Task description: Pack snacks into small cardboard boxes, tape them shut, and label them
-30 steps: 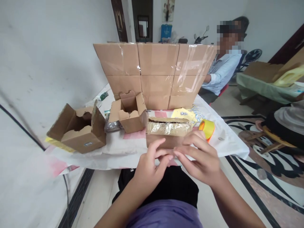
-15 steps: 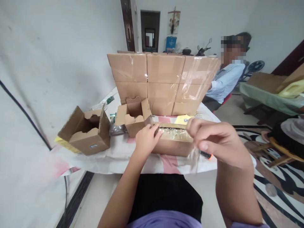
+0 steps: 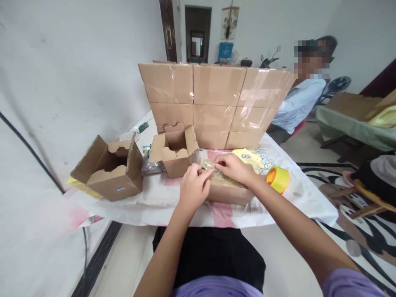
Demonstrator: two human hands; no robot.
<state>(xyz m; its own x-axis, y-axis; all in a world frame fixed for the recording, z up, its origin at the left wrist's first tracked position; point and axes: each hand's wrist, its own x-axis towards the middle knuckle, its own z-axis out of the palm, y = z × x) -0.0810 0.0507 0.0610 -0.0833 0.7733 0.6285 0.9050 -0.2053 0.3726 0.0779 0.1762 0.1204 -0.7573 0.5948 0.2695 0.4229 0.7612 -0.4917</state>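
A small cardboard box (image 3: 229, 194) lies lengthwise at the table's front, with shiny clear packing tape (image 3: 222, 178) across its top. At its left end my left hand (image 3: 195, 186) is closed, thumb stretched toward the right fingertips; what its curled fingers grip is hidden. My right hand (image 3: 232, 167) reaches over the box from the right, its thumb and finger pinched on a bit of clear tape at the left end. The two hands almost meet there. Right of the box stands a yellow and orange tape roll (image 3: 280, 179).
Two open cardboard boxes, a larger one (image 3: 116, 179) and a smaller one (image 3: 176, 159), stand left. Behind rises a taped stack of cartons (image 3: 216, 88). A yellow patterned sheet (image 3: 247, 157) lies near the stack. A person (image 3: 305, 97) sits beyond the table's right side.
My right hand has moved left and down from the box's right end to its left end. My left hand's fingers have curled in. The tape roll has come into clear view.
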